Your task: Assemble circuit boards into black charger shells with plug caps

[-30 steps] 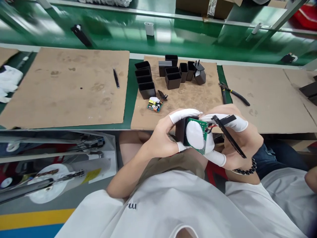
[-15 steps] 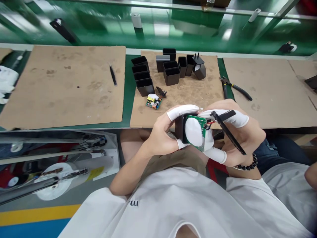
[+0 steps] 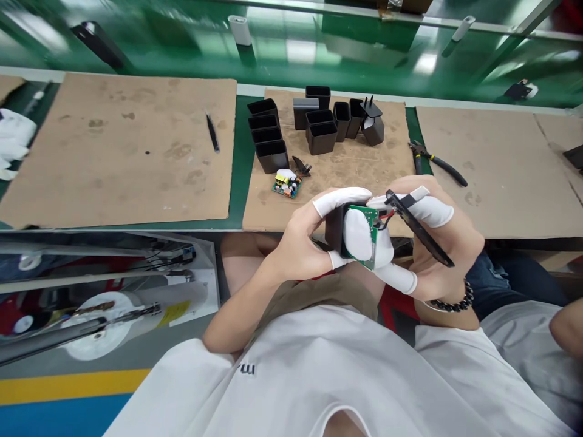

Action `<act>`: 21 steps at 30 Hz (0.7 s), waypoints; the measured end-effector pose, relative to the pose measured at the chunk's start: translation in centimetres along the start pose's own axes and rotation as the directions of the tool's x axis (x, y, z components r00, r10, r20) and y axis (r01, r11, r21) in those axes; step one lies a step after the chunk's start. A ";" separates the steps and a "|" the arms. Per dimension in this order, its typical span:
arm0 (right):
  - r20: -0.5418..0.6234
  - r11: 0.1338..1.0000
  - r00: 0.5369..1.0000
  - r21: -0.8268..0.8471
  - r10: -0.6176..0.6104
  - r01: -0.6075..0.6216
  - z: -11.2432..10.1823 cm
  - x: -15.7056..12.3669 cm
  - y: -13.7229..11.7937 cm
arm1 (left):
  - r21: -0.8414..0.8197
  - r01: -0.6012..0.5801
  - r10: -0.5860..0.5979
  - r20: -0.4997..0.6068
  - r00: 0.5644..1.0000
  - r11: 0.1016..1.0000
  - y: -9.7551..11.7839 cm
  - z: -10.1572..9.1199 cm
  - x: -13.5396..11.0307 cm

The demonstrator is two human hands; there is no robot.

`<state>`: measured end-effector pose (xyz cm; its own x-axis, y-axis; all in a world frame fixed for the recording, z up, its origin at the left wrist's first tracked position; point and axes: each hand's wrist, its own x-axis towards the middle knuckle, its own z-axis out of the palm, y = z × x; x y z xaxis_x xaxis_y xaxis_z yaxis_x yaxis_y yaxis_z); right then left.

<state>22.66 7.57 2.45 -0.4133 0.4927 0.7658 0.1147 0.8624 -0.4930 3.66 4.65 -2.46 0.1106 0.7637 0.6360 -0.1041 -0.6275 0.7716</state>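
My left hand, with white finger cots, grips a black plastic housing below the table's front edge. A green circuit board with a white pad sits partly inside that housing. My right hand, also in finger cots, presses the board with its thumb and pinches a flat black cover piece that red and black wires join to the board. Both hands are closed around the assembly, close to my chest.
On the cardboard mat stand several empty black housings, a plug part with prongs and a loose circuit board. Black pliers lie to the right, a black pen-like tool on the left mat. Another person's arm shows at the right edge.
My hands stay locked on the housing and board. The right hand has tilted the black cover piece slightly. The view has shifted a little, so the table items sit lower in the picture.
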 end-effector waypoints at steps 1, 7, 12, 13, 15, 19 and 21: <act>0.001 1.000 1.000 -0.004 0.005 -0.005 0.0 0.0 -0.1 | -0.003 0.009 -0.009 0.001 1.000 1.000 0.0 0.0 0.0; -0.011 0.995 0.995 0.015 0.100 -0.100 0.2 -0.2 -0.8 | -0.003 0.038 -0.038 0.009 0.999 0.999 0.2 0.0 0.0; -0.002 0.994 0.995 0.031 0.101 -0.101 0.2 -0.3 -0.9 | -0.018 0.054 -0.054 0.007 0.999 0.998 0.3 0.0 0.0; -0.003 0.995 0.996 0.031 0.092 -0.092 0.3 -0.4 -0.8 | -0.018 0.045 -0.045 0.009 0.999 0.999 0.3 0.0 0.0; -0.005 0.997 0.997 0.035 0.074 -0.073 0.4 -0.6 -0.7 | -0.017 0.025 -0.025 0.008 1.000 1.000 0.3 0.0 0.0; 0.020 0.995 0.995 0.042 0.093 -0.094 0.5 -0.9 -0.9 | 0.000 0.037 -0.037 0.005 0.999 0.999 0.2 -0.1 -0.3; 0.071 0.988 0.987 0.046 0.147 -0.150 0.3 -0.9 -1.1 | 0.014 0.028 -0.028 0.005 1.000 1.000 0.0 -0.2 -0.6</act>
<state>22.57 6.14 2.21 -0.4549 0.6047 0.6538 0.1343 0.7723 -0.6209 3.41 4.25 -2.82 0.1183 0.7800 0.6145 -0.0877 -0.6082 0.7889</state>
